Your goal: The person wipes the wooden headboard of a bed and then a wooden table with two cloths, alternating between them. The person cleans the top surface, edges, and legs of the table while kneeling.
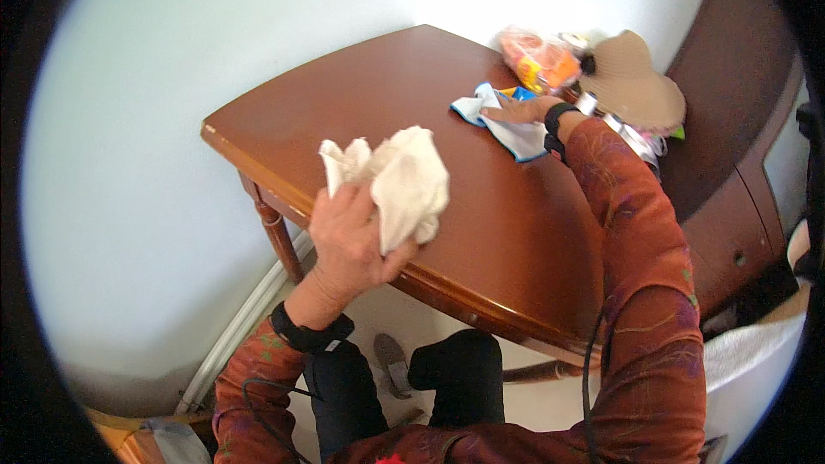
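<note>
My left hand [353,238] grips a bunched cream cloth [412,180] over the front left edge of a dark reddish-brown wooden table [361,84]. Farther right, my right hand [523,109] lies on a pale cloth with blue edging [515,135] near the table's right side; whether its fingers grip the cloth or only press on it is hard to tell. A blue and yellow item [519,93] shows just beyond those fingers. Both wrists wear black bands.
A plastic bag with orange and yellow packages [538,61], a tan woven sun hat [635,80] and white items [612,121] lie to the right. Beyond them stands dark brown furniture [715,206]. A pale wall [193,26] borders the table. White pipes [248,309] run along the wall's foot.
</note>
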{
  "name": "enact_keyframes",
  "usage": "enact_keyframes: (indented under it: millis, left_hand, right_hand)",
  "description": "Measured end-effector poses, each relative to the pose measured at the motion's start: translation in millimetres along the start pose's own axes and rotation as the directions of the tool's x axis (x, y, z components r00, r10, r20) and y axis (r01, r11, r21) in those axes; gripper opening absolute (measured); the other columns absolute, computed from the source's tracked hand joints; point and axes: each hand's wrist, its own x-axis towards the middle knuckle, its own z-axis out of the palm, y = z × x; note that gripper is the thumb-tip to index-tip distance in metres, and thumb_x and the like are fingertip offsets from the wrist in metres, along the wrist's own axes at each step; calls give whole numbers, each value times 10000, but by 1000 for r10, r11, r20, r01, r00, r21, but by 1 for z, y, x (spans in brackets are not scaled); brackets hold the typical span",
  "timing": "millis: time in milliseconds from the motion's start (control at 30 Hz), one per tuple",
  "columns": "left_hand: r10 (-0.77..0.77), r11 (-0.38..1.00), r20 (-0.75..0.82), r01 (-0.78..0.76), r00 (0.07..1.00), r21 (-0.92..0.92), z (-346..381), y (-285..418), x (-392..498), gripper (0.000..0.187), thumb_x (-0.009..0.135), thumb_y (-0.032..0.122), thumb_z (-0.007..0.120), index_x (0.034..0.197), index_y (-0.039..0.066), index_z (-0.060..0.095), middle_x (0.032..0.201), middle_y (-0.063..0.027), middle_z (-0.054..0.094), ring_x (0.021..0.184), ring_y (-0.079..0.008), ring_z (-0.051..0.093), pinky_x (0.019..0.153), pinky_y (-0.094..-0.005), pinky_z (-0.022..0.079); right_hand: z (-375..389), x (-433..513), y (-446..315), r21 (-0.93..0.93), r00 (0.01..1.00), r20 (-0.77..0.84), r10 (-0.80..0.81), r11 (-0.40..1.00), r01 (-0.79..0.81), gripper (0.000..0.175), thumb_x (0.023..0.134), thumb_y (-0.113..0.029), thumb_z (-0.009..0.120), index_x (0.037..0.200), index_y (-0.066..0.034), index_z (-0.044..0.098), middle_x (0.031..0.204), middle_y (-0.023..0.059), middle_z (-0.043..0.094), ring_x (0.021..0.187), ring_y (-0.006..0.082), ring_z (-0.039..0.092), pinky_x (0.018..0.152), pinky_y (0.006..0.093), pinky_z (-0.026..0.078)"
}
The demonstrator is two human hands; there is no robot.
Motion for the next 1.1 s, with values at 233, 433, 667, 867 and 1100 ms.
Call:
enact_keyframes:
  millis: [233,433,667,867,1100]
  left_hand:
    - [-3,998,4,3,1000,-59,-6,-4,2,344,685,305,731,892,34,689,944,-130,608,829,-287,573,656,-404,395]
    - [-40,999,51,40,998,-4,-10,3,3,363,718,297,708,945,15,683,977,-137,614,842,-286,565,682,-399,400]
    - [-80,996,-13,81,997,33,-13,13,6,394,773,290,677,1040,2,661,949,-134,587,836,-293,546,681,-401,393]
    - [-148,989,77,147,986,14,-12,2,-2,391,804,288,669,1040,-14,592,878,-163,546,810,-334,543,706,-422,422]
    - [-437,877,45,415,898,241,-25,-93,4,428,904,384,585,932,-44,575,902,-248,582,803,-418,556,748,-496,446]
  right_hand:
    - [-52,45,-161,33,988,13,-152,988,151,1113,734,-912,364,1587,-243,107,1637,143,103,1495,361,147,1194,546,123]
    - [-45,3,-228,-7,859,30,-512,859,512,932,860,-815,288,1582,-285,33,1641,125,78,1479,409,165,1175,599,180]
    - [15,-115,-86,-306,496,-25,-868,479,823,500,1050,-343,291,1505,-140,336,1606,258,48,1420,485,251,1106,567,349]
    - [78,-294,109,99,906,-13,-423,901,422,806,979,-577,405,1508,8,243,1584,309,80,1407,487,269,1145,510,278]
    - [103,-395,193,218,981,193,19,974,-61,1013,919,-708,387,1556,-17,9,1621,230,-14,1488,413,81,1210,442,125]
